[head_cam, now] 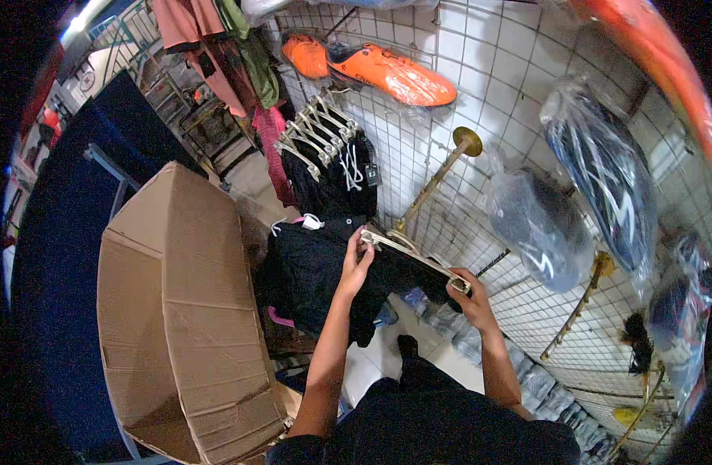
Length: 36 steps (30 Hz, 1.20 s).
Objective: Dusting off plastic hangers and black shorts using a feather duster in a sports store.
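A pale clip hanger [414, 256] with a black garment [411, 270] on it spans the space between my two hands. My left hand [357, 264] pinches the clip at its upper left end. Around the clip at the lower right end are the fingers of my right hand [472, 299]. Beyond my hands, several black garments [327, 186] hang close together on pale clip hangers [318, 136], one with white drawstrings and a tag. More black clothing [315, 261] lies or hangs just left of my left hand; which of the two, I cannot tell.
A large open cardboard box [210, 314] stands at left. A wire grid [478, 70] on the tiled wall carries brass-coloured display arms [431, 186], orange shoes [396, 75] and plastic-wrapped shoes [536, 226]. Wrapped packages [530, 378] line the wall's foot. Pink and green clothes [254, 64] hang at the top.
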Each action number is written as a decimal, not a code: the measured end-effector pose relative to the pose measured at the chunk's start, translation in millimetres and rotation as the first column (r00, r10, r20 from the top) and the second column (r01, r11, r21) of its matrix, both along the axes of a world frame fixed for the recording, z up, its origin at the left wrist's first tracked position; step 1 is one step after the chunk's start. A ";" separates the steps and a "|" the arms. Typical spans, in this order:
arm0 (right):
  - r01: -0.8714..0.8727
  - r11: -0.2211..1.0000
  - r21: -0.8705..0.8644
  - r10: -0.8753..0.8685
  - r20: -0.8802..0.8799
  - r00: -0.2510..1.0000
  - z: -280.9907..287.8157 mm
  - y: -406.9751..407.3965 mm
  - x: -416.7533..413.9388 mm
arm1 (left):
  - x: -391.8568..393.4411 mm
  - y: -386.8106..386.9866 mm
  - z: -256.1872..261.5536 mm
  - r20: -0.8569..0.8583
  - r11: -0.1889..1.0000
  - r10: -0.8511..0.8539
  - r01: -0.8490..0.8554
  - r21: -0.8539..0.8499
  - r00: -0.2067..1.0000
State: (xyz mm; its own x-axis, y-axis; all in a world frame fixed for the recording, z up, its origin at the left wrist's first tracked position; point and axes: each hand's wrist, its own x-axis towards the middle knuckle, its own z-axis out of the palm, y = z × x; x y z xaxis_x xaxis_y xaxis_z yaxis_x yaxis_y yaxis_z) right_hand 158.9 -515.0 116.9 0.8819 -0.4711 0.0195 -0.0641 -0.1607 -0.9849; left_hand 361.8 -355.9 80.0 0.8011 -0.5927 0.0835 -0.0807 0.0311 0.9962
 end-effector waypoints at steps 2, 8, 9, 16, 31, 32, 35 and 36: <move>-0.022 1.000 0.004 0.022 0.007 1.000 -4.3 -7.5 17.7 | 11.4 -7.8 -4.3 0.023 0.996 0.077 -0.075 -0.052 0.997; 0.093 0.992 0.084 -0.100 0.084 0.991 -10.8 -37.6 47.0 | 54.6 -41.4 -6.5 0.181 0.997 0.079 -0.075 -0.025 0.980; 0.205 0.976 0.068 -0.209 0.045 0.977 -12.6 -41.1 53.9 | 63.8 -51.0 -5.9 0.173 0.996 0.080 -0.085 0.023 0.982; 0.436 0.856 0.277 -0.481 0.121 0.868 -28.6 -73.5 70.4 | 108.3 -113.9 3.0 0.318 0.993 -0.016 -0.021 0.113 0.948; 0.517 0.856 -0.010 -0.517 0.018 0.856 -93.9 -115.7 80.1 | 111.3 -147.0 -21.3 0.533 0.995 0.038 -0.079 0.054 0.845; 0.574 0.816 -0.060 -0.576 -0.009 0.817 -98.2 -118.4 79.5 | 110.1 -148.8 -26.0 0.543 0.994 0.072 -0.105 0.029 0.836; 0.499 0.862 -0.091 -0.501 -0.004 0.865 -107.3 -120.7 77.4 | 101.4 -143.5 -41.1 0.569 0.989 0.069 -0.130 0.067 0.820; 0.477 0.877 -0.052 -0.479 -0.016 0.878 -109.8 -118.9 76.0 | 92.5 -138.1 -47.7 0.469 0.982 0.115 -0.172 0.081 0.876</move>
State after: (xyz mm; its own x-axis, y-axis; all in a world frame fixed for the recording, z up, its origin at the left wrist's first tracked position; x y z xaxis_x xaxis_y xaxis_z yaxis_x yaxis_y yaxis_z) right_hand 234.9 -633.9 7.1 0.5501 -0.8345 0.0300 -0.1714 -0.1479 -0.9740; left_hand 454.3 -494.1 32.4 0.7659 -0.5023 0.4013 -0.5257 -0.1299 0.8407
